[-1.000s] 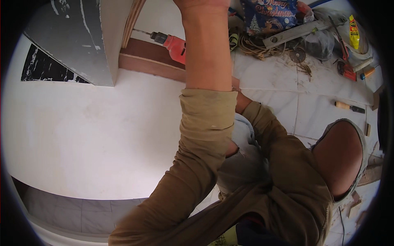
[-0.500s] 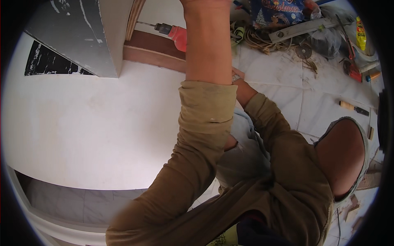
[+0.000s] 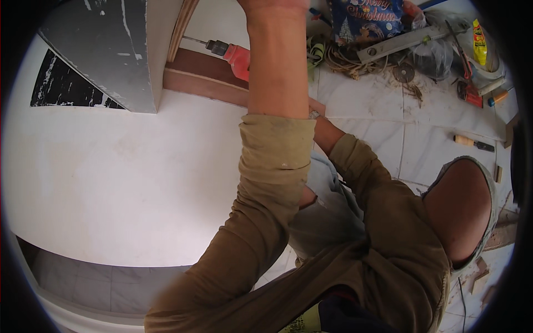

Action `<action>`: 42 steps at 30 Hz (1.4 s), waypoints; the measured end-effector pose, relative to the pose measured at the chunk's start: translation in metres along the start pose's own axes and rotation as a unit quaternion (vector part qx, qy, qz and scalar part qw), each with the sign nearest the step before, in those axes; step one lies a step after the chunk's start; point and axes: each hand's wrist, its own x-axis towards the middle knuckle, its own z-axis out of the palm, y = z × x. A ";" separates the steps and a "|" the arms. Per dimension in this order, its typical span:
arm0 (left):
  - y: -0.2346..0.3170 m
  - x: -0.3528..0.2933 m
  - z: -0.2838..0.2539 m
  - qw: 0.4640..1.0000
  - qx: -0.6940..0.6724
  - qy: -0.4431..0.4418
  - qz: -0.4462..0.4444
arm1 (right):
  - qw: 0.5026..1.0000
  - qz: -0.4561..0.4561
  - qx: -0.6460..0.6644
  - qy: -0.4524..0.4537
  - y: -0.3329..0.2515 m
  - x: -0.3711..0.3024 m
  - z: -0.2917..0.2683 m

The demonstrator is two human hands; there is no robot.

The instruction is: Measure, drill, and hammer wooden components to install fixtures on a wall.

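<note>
My left forearm reaches up the middle, its brown sleeve rolled toward the elbow. Only the base of my left hand (image 3: 275, 4) shows at the top edge; its fingers are out of the picture. My right arm passes behind that forearm. A watch (image 3: 314, 115) shows at its wrist, and the right hand itself is hidden. A red power drill (image 3: 239, 60) with a black chuck and thin bit sticks out left from behind my left forearm. Its bit points at the wooden edge (image 3: 181, 30) of an upright panel. Whether my right hand grips the drill is hidden.
A brown wooden beam (image 3: 205, 83) runs below the drill. A large white board (image 3: 122, 183) fills the left. At the upper right lie rope (image 3: 350, 64), a metal level (image 3: 397, 43), a disc (image 3: 403, 72), a yellow packet (image 3: 479, 41) and a wooden-handled chisel (image 3: 473, 142). My bare knee (image 3: 461, 211) is at right.
The whole view has shifted a little, so the panel, drill and floor items sit slightly lower. Both arms and the drill look otherwise the same.
</note>
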 end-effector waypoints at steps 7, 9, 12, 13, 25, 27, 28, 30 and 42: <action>0.009 0.002 0.000 1.000 0.012 -0.023 0.014 | 1.000 -0.019 0.010 -0.003 0.003 0.010 0.003; 0.006 0.003 0.000 1.000 0.006 -0.023 0.016 | 1.000 -0.017 0.004 0.003 -0.001 0.014 -0.004; 0.006 0.004 -0.002 0.999 0.005 -0.028 0.016 | 0.999 0.000 0.024 -0.029 -0.005 0.021 -0.010; 0.010 0.003 -0.001 0.999 0.010 -0.034 0.016 | 1.000 -0.003 0.006 -0.008 -0.007 0.018 -0.002; -0.018 0.004 0.039 0.994 0.006 0.078 0.079 | 0.997 -0.069 0.016 0.037 -0.018 -0.082 -0.120; -0.018 0.006 0.022 0.993 -0.024 0.095 0.061 | 0.995 -0.093 0.033 0.032 -0.028 -0.106 -0.123; -0.016 0.006 0.000 0.992 -0.049 0.110 0.042 | 0.990 -0.117 0.021 0.074 -0.026 -0.107 -0.111; -0.051 -0.001 -0.029 0.983 -0.126 0.136 -0.008 | 0.986 -0.120 0.006 0.116 -0.028 -0.115 -0.109; -0.232 -0.113 -0.068 0.867 -0.102 0.340 -0.349 | 0.964 -0.187 -0.034 0.184 -0.070 -0.226 -0.113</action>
